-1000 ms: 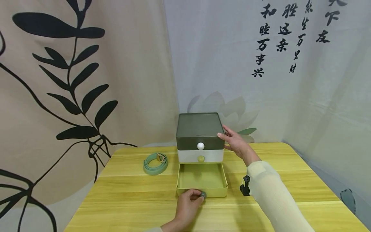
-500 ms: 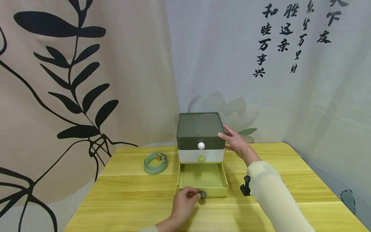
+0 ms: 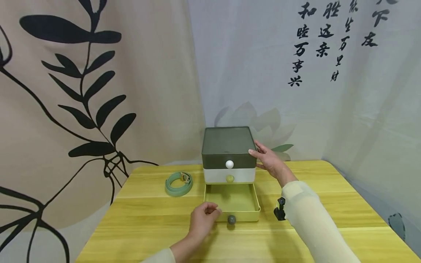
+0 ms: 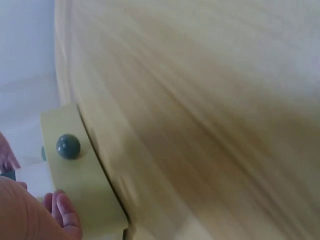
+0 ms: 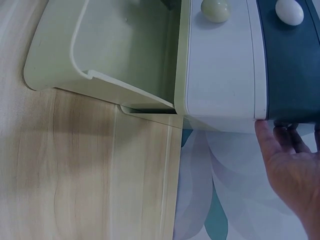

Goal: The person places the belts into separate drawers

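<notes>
A small drawer box (image 3: 229, 140) with a dark green top tier, a white middle tier and a yellow-green bottom stands on the table. Its bottom drawer (image 3: 233, 197) is pulled out, showing a bare inside and a dark grey-green knob (image 3: 231, 219) on its front. My left hand (image 3: 202, 221) is at the drawer's left front corner, left of the knob, fingers loosely bent and holding nothing. In the left wrist view the knob (image 4: 68, 146) stands free of the fingers. My right hand (image 3: 271, 162) rests with extended fingers against the box's right side, around the upper tiers.
A coiled green belt (image 3: 179, 184) with a gold-coloured buckle lies left of the box. Behind the wooden table (image 3: 141, 219) hangs a cloth (image 3: 158, 91) printed with plants and writing. The box stands near the table's back edge.
The left hand has let go of the drawer's knob and moved up and to the left. The right hand stays at the box's side, and the drawer remains pulled out.
</notes>
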`<state>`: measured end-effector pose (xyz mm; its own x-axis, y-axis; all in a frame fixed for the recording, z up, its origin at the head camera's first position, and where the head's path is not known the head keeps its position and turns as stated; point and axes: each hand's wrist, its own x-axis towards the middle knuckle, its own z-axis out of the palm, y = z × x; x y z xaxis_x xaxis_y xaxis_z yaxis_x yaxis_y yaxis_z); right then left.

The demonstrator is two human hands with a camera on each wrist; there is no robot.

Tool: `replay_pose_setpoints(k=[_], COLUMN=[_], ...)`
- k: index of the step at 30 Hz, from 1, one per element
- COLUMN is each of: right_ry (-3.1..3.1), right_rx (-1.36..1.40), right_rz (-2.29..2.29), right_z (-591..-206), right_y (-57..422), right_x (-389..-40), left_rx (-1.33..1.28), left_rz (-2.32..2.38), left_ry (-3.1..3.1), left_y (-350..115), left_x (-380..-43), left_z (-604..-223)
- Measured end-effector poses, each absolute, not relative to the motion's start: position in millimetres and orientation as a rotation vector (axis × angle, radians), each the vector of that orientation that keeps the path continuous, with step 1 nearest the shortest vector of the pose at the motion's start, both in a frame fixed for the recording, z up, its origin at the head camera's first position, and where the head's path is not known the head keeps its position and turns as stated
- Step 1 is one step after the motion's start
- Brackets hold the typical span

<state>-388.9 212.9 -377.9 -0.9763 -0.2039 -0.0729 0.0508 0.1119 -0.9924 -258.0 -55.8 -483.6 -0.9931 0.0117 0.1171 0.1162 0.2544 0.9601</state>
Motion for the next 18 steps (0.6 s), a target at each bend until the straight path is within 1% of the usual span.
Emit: replay_pose_setpoints(k=[18], right_ry=[2.201], right_rx=[-0.142], right_rz=[-1.963], right_z=[-379], right_y=[213], right_x=[-388], left_rx=[-0.002], left_rz=[-1.771], left_ry=[-2.332], left_y=[-76], left_x=[-281], left_z=[-469])
